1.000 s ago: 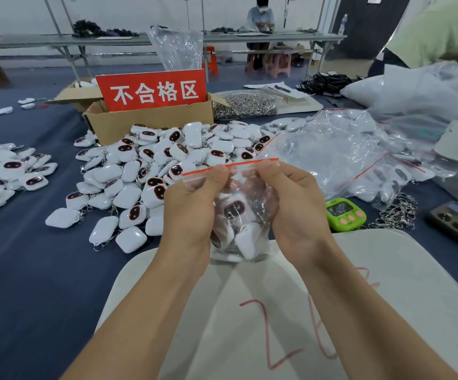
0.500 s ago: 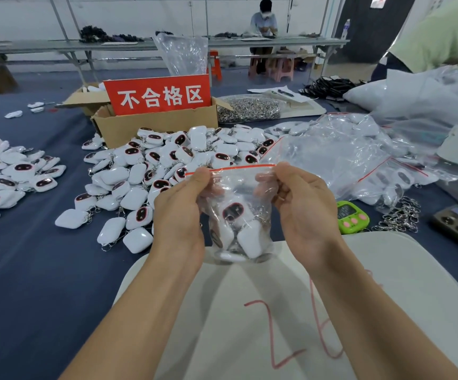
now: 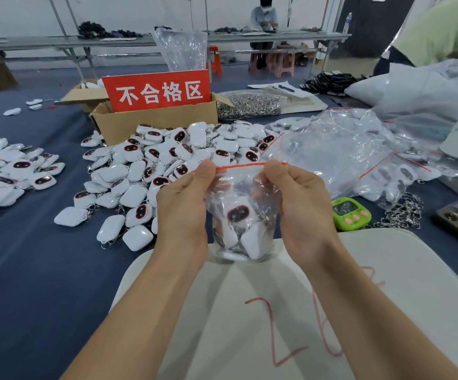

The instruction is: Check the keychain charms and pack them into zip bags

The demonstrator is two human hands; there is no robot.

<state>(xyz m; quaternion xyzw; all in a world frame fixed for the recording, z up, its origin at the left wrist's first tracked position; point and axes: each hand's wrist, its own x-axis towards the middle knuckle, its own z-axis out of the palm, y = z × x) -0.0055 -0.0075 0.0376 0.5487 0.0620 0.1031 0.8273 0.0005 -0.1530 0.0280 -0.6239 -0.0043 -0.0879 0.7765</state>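
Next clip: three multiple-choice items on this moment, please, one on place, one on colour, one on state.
1. The green timer lies: A in the cardboard box; B on the table, right of the right hand; C on the red sign.
2. The strip along the top of the zip bag is: A blue; B red; C yellow.
3. The zip bag is: A flat on the table; B on a hook; C pinched at its top by the left hand and right hand.
Answers: 1 B, it sits beside that hand; 2 B, a red line runs between the hands; 3 C, both grip its top edge.
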